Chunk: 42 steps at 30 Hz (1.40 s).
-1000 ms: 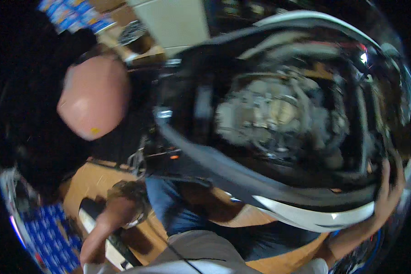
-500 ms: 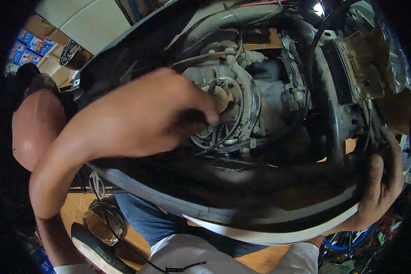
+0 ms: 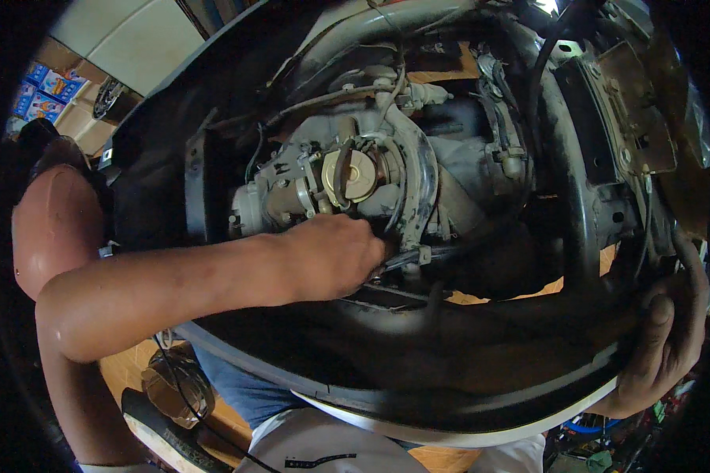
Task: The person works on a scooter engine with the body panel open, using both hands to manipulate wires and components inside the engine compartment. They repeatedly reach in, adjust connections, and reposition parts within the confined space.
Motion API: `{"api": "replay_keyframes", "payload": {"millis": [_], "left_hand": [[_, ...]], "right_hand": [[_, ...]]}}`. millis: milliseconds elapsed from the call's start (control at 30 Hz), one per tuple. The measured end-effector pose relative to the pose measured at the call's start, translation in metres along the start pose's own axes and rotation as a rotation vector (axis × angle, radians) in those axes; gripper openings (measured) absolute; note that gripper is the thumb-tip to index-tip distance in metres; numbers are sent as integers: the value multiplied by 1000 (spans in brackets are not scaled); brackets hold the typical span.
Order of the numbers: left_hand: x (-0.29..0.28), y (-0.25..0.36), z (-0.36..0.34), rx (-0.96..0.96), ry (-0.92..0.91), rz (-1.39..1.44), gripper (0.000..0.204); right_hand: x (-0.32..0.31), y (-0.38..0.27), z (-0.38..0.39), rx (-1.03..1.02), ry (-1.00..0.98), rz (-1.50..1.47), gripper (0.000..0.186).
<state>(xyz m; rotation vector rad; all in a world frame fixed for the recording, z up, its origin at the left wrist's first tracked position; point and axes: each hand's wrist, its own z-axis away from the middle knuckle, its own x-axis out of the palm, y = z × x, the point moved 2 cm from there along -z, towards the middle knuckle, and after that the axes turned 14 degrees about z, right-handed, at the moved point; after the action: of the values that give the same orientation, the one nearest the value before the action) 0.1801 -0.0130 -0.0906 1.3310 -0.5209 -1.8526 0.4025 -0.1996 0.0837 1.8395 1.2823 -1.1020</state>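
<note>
An opened scooter body shows its engine bay, with a carburetor (image 3: pixel 351 175) under a round brass-coloured cap at the centre. My left hand (image 3: pixel 339 251) reaches in from the left, curled closed, just below the carburetor beside a bundle of cables (image 3: pixel 406 258). Its fingertips are hidden, so what they hold cannot be made out. At the far right, my right hand (image 3: pixel 670 339) rests against the rear end of the dark body panel (image 3: pixel 521 343), thumb raised and fingers stretched apart. A thick curved hose (image 3: pixel 422 177) runs beside the carburetor.
A metal frame tube (image 3: pixel 568 158) and a bracket plate (image 3: pixel 635 118) stand on the right. To the left is a reddish-brown rounded part (image 3: pixel 59 229). Below, a bag-lined container (image 3: pixel 177 386) sits on the floor. Blue boxes (image 3: pixel 51 87) are stacked at upper left.
My left hand has moved down and slightly right, from in front of the carburetor to below it, uncovering the brass cap. The right hand stays at the panel's rear end.
</note>
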Motion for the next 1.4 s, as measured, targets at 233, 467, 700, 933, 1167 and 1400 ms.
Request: {"api": "replay_keyframes", "payload": {"millis": [233,467,700,933,1167,1400], "left_hand": [[11,-5,-14,-183,-24,153,30],[10,-1,-13,-225,-43,137,21],[9,0,-11,-183,0,40,19],[32,-31,-52,127,-185,-90,20],[56,-49,-67,283,124,99,18],[42,-33,-37,207,136,18,19]], "right_hand": [[6,-2,-1,-19,82,-75,52],[3,-1,3,-10,67,-95,49],[1,8,2,71,49,-105,55],[3,7,-2,79,97,-60,41],[2,5,-8,97,-22,-16,31],[-1,12,-8,119,-25,31,29]]}}
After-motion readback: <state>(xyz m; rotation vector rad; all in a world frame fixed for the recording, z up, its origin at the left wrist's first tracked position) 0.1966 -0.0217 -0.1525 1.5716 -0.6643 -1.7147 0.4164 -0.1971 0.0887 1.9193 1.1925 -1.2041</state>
